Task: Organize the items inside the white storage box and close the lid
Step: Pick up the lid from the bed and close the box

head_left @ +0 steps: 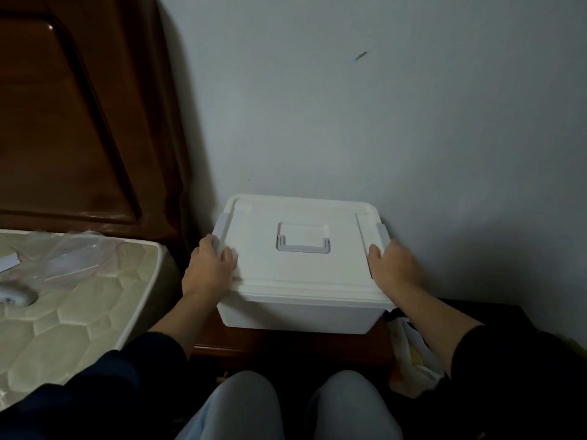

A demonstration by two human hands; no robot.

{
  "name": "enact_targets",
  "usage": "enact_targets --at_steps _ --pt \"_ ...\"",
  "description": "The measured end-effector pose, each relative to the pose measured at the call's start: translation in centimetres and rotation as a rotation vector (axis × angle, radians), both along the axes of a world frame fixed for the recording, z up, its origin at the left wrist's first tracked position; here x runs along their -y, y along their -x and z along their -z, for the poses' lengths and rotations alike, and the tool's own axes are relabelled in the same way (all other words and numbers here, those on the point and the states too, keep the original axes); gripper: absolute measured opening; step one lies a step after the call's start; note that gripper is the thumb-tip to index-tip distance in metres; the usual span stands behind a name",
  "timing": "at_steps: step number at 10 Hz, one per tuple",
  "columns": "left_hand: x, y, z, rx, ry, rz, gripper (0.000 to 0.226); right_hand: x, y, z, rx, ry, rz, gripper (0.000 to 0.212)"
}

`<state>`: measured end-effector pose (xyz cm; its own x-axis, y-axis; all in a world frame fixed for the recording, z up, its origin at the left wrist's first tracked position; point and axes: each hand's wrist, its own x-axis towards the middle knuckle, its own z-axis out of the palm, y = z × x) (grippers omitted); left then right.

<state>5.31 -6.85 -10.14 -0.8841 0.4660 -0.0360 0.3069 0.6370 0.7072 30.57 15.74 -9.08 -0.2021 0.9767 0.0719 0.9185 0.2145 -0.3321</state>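
While lid [301, 268] sat on box [298, 315] atop nightstand [286, 344] by far wall, left hand [209, 271] and right hand [394, 268] gripped side latches; best press both down evenly till seated

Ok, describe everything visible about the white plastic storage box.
The white plastic storage box sits on a dark wooden stand against the wall, lid on. A grey recessed handle lies flat at the lid's centre, with grey latches at both ends. The left hand and right hand grip its ends over the lid's edges.
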Motion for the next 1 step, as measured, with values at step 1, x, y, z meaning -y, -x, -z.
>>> enact_targets --at_steps 1 --pt "1.30 -1.41 -1.72 -0.155 0.016 -0.013 0.062 1.36 0.04 -2.85 -0.140 -0.115 -0.100 0.051"
